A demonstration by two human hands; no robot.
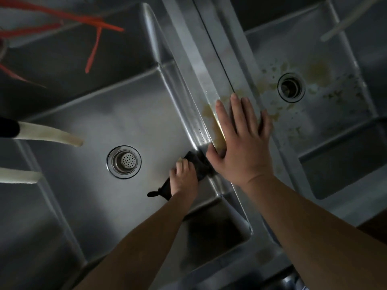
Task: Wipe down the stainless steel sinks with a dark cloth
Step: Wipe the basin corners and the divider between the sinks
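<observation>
Dim light; white hoses (52,133) left, orange streaks (92,24) above.

Commercial kitchen: twin deep s/s sinks (146,114), drain strainers (123,162), hose ends (52,135).

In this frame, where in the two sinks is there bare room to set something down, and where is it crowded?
Free: the left sink floor between its drain and the back wall; it looks clean. The right sink floor holds nothing but carries yellowish stains around its drain. Crowded: the divider, where the right hand lies flat and the left hand grips the cloth.
</observation>
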